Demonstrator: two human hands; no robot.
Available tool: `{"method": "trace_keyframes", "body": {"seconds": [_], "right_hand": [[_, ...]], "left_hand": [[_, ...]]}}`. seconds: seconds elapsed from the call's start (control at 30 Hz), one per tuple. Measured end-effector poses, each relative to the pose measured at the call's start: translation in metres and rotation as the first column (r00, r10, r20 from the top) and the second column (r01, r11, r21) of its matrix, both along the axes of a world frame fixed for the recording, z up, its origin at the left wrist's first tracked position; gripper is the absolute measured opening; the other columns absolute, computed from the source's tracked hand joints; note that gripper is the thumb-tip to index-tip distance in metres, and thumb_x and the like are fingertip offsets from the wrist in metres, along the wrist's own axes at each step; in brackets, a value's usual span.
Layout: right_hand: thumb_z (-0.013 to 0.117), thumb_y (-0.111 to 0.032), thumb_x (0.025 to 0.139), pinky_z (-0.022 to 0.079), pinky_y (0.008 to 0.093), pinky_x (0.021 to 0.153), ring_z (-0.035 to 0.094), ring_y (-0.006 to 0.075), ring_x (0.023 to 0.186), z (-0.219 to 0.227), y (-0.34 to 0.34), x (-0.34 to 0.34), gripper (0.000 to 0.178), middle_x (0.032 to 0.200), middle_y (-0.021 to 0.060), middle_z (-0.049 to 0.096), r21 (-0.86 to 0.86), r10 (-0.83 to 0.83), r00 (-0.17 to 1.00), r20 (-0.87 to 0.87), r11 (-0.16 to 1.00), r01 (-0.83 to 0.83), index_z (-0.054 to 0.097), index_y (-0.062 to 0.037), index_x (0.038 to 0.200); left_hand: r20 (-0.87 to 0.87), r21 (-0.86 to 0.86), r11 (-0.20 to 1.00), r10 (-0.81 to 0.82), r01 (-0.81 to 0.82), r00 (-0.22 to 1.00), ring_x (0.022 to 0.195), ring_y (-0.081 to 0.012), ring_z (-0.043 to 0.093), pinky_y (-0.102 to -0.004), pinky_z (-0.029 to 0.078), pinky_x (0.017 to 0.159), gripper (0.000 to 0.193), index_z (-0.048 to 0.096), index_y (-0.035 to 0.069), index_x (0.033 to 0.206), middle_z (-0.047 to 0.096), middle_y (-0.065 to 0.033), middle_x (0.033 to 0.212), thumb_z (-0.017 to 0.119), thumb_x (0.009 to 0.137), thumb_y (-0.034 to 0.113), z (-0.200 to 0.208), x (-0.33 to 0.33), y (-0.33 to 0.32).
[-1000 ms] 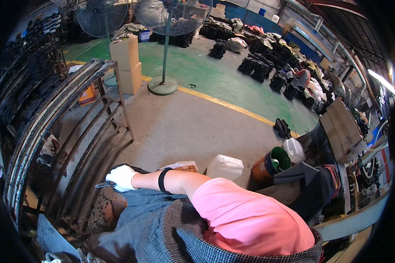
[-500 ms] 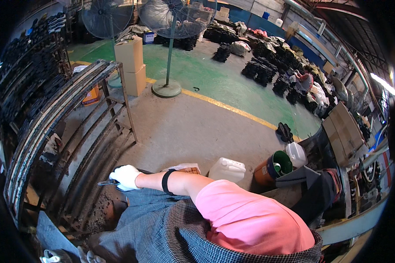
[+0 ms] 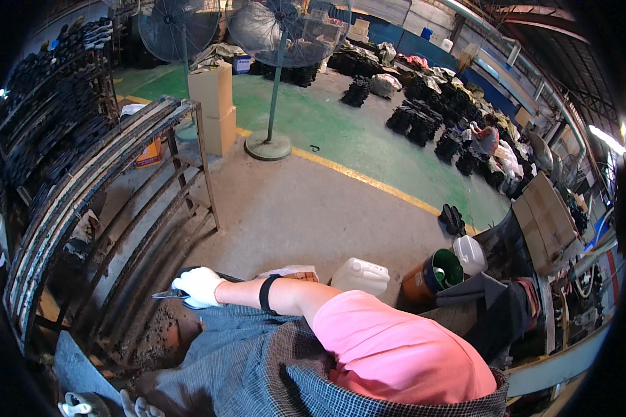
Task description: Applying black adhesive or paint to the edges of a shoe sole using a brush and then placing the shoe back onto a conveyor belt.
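Observation:
My right hand (image 3: 199, 286), in a white glove, is closed on a slim metal tool (image 3: 165, 295) whose tip sticks out to the left. Its exact kind cannot be made out. The right arm, in a pink sleeve with a black band on the forearm, reaches left across a dark checked apron (image 3: 257, 354). Just beyond the tool stands a low rack (image 3: 209, 170) with long dark bars. Grey finger-like shapes (image 3: 139, 404) show at the lower left edge beside a metal plate (image 3: 83, 368); whether they are my left hand is unclear.
Behind my arm stand a white jug (image 3: 360, 276) and an orange bucket with a green inside (image 3: 424, 272). Stacked cardboard boxes (image 3: 212, 104) and a standing fan (image 3: 268, 144) are farther off. Another person (image 3: 487, 137) is among dark piles at the far right.
The view has shifted slightly, so the background sits a little lower and farther right. My right hand keeps its hold on the tool, with little movement.

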State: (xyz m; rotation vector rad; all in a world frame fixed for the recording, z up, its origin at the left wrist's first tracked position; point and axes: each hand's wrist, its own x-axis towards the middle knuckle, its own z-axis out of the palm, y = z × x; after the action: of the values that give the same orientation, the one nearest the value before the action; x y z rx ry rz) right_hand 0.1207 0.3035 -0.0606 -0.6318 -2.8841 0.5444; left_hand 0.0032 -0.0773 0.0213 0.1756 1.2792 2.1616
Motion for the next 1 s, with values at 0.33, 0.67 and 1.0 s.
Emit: {"method": "trace_keyframes", "body": {"seconds": [0.33, 0.67, 1.0], "right_hand": [[0.069, -0.025, 0.084, 0.058, 0.0487, 0.083, 0.073, 0.0372, 0.093, 0.001, 0.003, 0.004, 0.031, 0.097, 0.0178, 0.075, 0.023, 0.002, 0.999, 0.038, 1.0, -0.003, 0.074, -0.0111, 0.111], [0.067, -0.026, 0.086, 0.058, 0.0463, 0.084, 0.072, 0.036, 0.095, -0.001, 0.002, 0.003, 0.029, 0.099, 0.0162, 0.073, -0.004, -0.012, 1.0, 0.02, 1.0, 0.012, 0.071, -0.012, 0.112], [0.068, -0.025, 0.086, 0.058, 0.0476, 0.082, 0.072, 0.0367, 0.093, 0.003, 0.001, 0.003, 0.028, 0.096, 0.0165, 0.072, -0.01, -0.008, 1.0, 0.03, 1.0, 0.008, 0.072, -0.0111, 0.11]], "left_hand": [[-0.035, 0.044, 0.998, -0.038, 0.04, 0.999, 0.076, -0.015, 0.052, -0.024, 0.043, 0.066, 0.061, 0.048, -0.001, 0.15, 0.067, -0.0206, 0.124, 0.059, 0.104, 0.038, 0.004, 0.002, 0.002], [-0.004, 0.021, 1.0, -0.017, 0.017, 1.0, 0.076, -0.0131, 0.05, -0.0237, 0.042, 0.066, 0.059, 0.048, -0.002, 0.15, 0.065, -0.0148, 0.115, 0.058, 0.104, 0.034, 0.011, 0.005, 0.005], [0.017, 0.065, 0.998, -0.013, 0.012, 1.0, 0.077, -0.014, 0.05, -0.0245, 0.043, 0.067, 0.06, 0.046, -0.001, 0.151, 0.063, -0.0123, 0.111, 0.058, 0.104, 0.033, 0.015, 0.006, 0.007]]}}
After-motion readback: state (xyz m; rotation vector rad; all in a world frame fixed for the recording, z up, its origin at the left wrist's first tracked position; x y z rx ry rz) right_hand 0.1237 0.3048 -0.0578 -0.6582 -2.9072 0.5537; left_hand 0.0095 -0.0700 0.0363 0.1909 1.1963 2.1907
